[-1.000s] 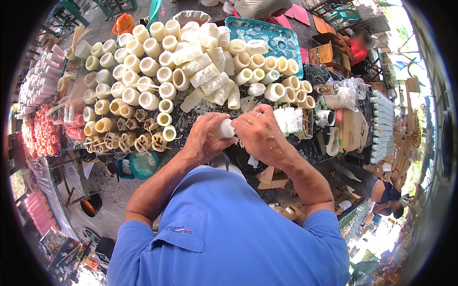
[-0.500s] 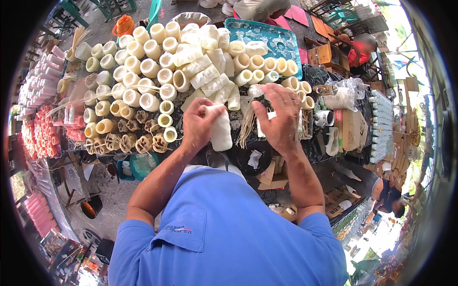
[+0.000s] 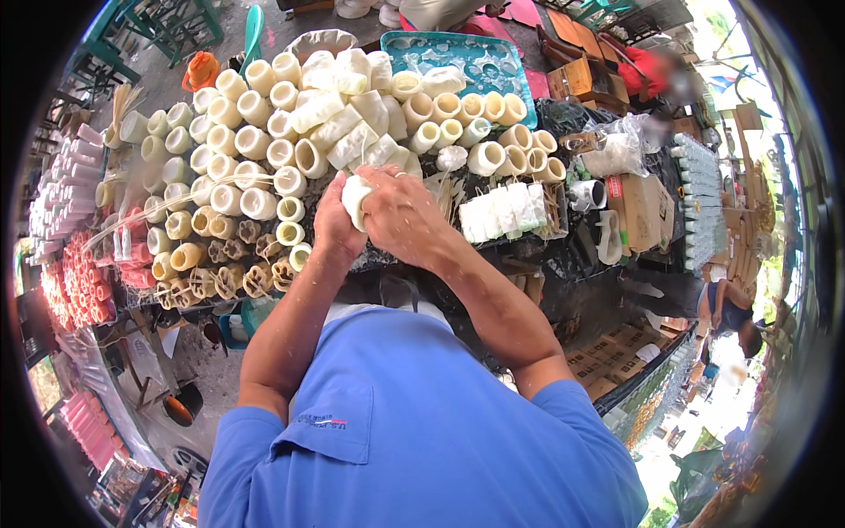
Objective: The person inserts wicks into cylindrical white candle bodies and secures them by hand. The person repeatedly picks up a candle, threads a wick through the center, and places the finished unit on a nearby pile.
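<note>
Clasping a white wax-like piece [image 3: 355,201], the left grip [image 3: 336,220] closes around its left side, while the right grip [image 3: 400,211] curls over its right. Right of this piece lies a row of white blocks [image 3: 503,213]; left of it stand cream hollow cylinders [image 3: 258,204]; just beyond it, white slabs [image 3: 356,141] lie heaped; well beyond it, a teal tray [image 3: 458,55].

The white piece [image 3: 354,201] looks waxy and smooth; the pale cups [image 3: 252,143] waxy, matt; the tray [image 3: 518,77] glossy plastic; the bag [image 3: 614,158] shiny, crinkled plastic; the box [image 3: 644,211] matt cardboard; the shirt [image 3: 431,422] matt cloth.
</note>
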Demonstrator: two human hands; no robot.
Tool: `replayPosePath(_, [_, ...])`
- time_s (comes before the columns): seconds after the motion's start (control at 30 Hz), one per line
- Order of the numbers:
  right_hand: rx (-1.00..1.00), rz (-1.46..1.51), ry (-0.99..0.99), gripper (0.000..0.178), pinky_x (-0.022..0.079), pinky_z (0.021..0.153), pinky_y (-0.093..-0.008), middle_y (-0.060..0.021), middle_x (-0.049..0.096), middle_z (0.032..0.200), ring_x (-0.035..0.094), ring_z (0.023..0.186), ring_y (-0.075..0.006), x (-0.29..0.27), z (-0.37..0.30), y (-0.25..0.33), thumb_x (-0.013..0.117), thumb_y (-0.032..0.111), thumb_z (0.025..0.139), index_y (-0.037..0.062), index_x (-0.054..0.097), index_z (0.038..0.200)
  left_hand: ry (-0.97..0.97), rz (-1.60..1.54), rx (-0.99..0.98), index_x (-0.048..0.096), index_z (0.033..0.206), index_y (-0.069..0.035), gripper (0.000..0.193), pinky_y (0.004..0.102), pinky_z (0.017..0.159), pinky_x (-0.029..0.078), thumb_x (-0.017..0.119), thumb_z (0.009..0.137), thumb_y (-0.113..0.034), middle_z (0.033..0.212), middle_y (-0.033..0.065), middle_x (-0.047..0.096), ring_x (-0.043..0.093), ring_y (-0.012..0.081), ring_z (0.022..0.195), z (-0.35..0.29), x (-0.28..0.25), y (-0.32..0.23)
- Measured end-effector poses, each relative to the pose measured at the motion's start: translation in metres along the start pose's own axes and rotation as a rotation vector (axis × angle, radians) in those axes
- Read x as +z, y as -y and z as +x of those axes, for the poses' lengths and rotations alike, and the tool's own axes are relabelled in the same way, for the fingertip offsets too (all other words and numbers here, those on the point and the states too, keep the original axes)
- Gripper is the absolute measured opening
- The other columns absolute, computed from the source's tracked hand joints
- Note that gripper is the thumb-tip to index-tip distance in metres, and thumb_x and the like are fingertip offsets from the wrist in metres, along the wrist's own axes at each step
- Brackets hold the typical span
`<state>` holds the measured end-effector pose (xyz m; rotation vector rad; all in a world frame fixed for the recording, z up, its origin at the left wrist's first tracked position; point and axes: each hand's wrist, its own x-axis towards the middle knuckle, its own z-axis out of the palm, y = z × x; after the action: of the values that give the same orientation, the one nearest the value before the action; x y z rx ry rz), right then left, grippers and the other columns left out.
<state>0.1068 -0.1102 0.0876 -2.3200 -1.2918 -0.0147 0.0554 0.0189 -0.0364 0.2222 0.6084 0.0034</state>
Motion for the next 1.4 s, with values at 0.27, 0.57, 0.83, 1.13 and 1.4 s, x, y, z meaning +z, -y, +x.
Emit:
replayPosePath(0.27, [0.043,0.176,0.149,0.018,0.059,0.090,-0.0461,-0.0213,0.071,0.105,0.072,0.100,-0.0373,0.064,-0.006,-0.048,0.061,0.004,0.087,-0.0033,0.076,0.094,-0.310,0.341,0.011,0.061,0.132,-0.012,0.037,0.0488,0.085,0.062,0.039,0.115,-0.036,0.121,0.0075,0.072,0.073,0.0269,0.105,-0.007,-0.010,0.021])
replayPosePath(0.57, [0.234,0.366,0.158,0.019,0.057,0.086,-0.0465,-0.0236,0.070,0.109,0.072,0.098,-0.0426,0.090,-0.036,-0.060,0.065,0.001,0.080,-0.0072,0.075,0.094,-0.367,0.287,-0.017,0.057,0.135,-0.004,0.045,0.0589,0.081,0.065,0.034,0.115,-0.037,0.125,0.0156,0.070,0.074,0.0335,0.103,-0.019,-0.026,0.034])
replayPosePath(0.83, [0.314,0.362,0.079,0.022,0.057,0.090,-0.0448,-0.0231,0.068,0.112,0.071,0.100,-0.0415,0.099,-0.050,-0.050,0.071,0.004,0.080,-0.0074,0.076,0.098,-0.361,0.384,0.036,0.064,0.127,-0.001,0.041,0.0495,0.070,0.067,0.044,0.114,-0.034,0.115,0.0130,0.072,0.075,0.0282,0.094,-0.014,-0.034,0.040])
replayPosePath(1.13, [0.461,0.537,-0.211,0.028,0.055,0.094,-0.0391,-0.0169,0.069,0.122,0.072,0.106,-0.0331,0.104,-0.064,-0.041,0.080,0.009,0.077,-0.0047,0.078,0.101,-0.227,0.321,0.079,0.065,0.131,-0.006,0.037,0.0494,0.076,0.063,0.053,0.112,-0.035,0.120,0.0103,0.071,0.072,0.0255,0.103,-0.016,-0.032,0.042])
replayPosePath(1.4, [0.592,0.896,-0.173,0.049,0.049,0.111,-0.0334,-0.0118,0.063,0.146,0.063,0.131,-0.0223,0.093,-0.109,-0.036,0.057,-0.016,0.086,-0.0041,0.071,0.132,-0.192,0.258,0.115,0.048,0.147,-0.006,0.051,0.0414,0.087,0.059,0.072,0.102,-0.006,0.126,0.0097,0.069,0.069,0.0215,0.110,-0.040,-0.024,0.021])
